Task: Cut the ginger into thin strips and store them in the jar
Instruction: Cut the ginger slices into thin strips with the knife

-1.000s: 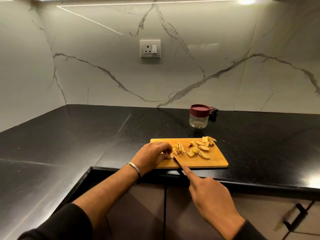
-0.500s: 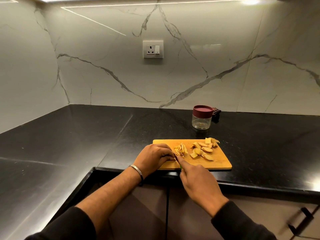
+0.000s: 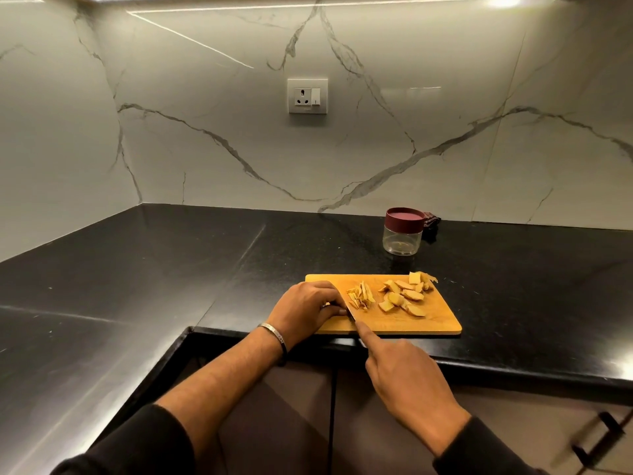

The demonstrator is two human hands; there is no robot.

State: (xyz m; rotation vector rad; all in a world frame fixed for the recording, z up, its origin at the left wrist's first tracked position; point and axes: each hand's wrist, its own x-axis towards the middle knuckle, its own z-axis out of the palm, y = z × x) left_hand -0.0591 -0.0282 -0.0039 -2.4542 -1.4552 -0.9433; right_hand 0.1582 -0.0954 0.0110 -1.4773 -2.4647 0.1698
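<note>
The left hand curled over a ginger piece on the cutting board; the right hand gripped the knife. Few strips lay cut, slices remained, the jar stood lidded behind on the surface.

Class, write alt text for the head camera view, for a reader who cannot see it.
On a wooden board at a black counter's edge, the right hand slices ginger with a knife while the left hand steadies it. Strips and slices lie alongside; a lidded jar stands behind.

Dim warm light from an overhead strip glares off the countertop.
</note>
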